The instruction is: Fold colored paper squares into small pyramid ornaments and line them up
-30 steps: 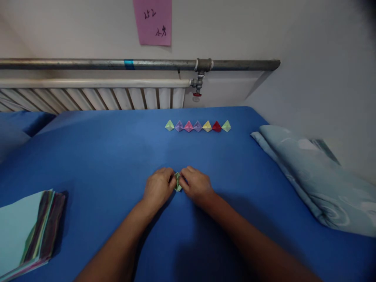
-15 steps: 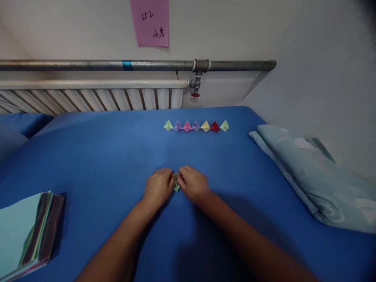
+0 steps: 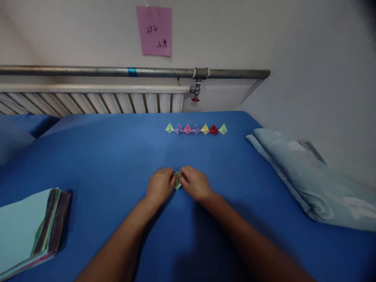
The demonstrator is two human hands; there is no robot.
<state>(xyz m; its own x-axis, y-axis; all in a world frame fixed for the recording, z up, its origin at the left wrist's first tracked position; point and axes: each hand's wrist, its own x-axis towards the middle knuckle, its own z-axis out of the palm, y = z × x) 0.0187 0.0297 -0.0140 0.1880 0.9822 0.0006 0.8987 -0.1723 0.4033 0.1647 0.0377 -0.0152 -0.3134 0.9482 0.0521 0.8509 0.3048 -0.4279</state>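
**Fingers (image 3: 170, 180) of your left hand (image 3: 160, 185) and right hand (image 3: 195, 184) pinch the light-green folded paper (image 3: 178, 186)**

Change over the last second: small. Both hands hold nearly the same place. Half a second ago, less of the light-green folded paper showed between them; now its pointed upper end, centre crease and lower corner are easier to see. Your view has also tipped up a little, so the top edge of the pink note (image 3: 155, 31) on the wall is in frame.

Reading (judgement): you are making fine adjustments to the paper, with no transfer under way. The piece remains in hand, low over the blue surface (image 3: 117, 156), well apart from the row of seven folded papers (image 3: 187, 129) beyond it.

Pose: forearms come in from the near edge and converge on the paper. Wrists are low, backs of the hands up, fingers curled inward. Your left hand grasps the left side, your right hand the right, thumbs facing across the piece. Exact contact of the fingertips is partly hidden; whether the paper touches the surface, you cannot tell from this angle.

Also noted: paper stack (image 3: 22, 231) at left, folded cloth (image 3: 293, 172) at right.
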